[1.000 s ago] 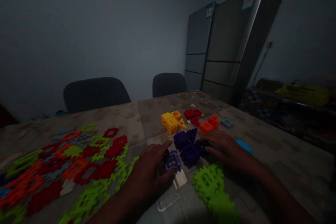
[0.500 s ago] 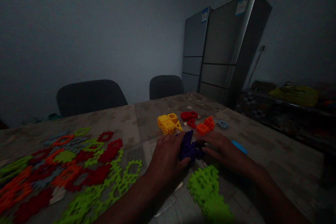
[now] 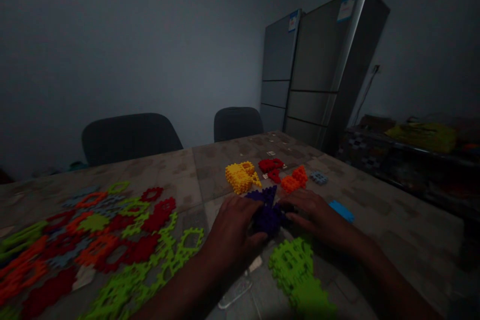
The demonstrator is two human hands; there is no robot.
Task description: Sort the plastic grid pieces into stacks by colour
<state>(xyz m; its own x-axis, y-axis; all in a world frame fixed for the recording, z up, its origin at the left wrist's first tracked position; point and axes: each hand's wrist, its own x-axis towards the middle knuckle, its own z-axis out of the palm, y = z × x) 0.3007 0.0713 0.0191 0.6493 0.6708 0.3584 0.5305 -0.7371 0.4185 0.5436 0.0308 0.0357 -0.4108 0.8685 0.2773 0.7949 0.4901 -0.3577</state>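
My left hand (image 3: 232, 227) and my right hand (image 3: 313, 215) close in from both sides on a pile of dark purple interlocking plastic pieces (image 3: 267, 210) on the table. Both hands have curled fingers pressed against the pile. Just past it lie a yellow pile (image 3: 241, 176), a red pile (image 3: 272, 165) and an orange pile (image 3: 294, 179). A bright green pile (image 3: 298, 272) sits close in front of my right forearm.
A flat spread of green, red and orange lattice pieces (image 3: 101, 245) covers the table's left side. A small grey piece (image 3: 319, 177) and a blue piece (image 3: 342, 210) lie at right. Two dark chairs (image 3: 129, 136) stand behind the table, and a tall grey refrigerator (image 3: 322, 70) beyond.
My left hand carried a purple piece from the table's near side into the purple pile. Both hands now press on the pile. The view shifted slightly.
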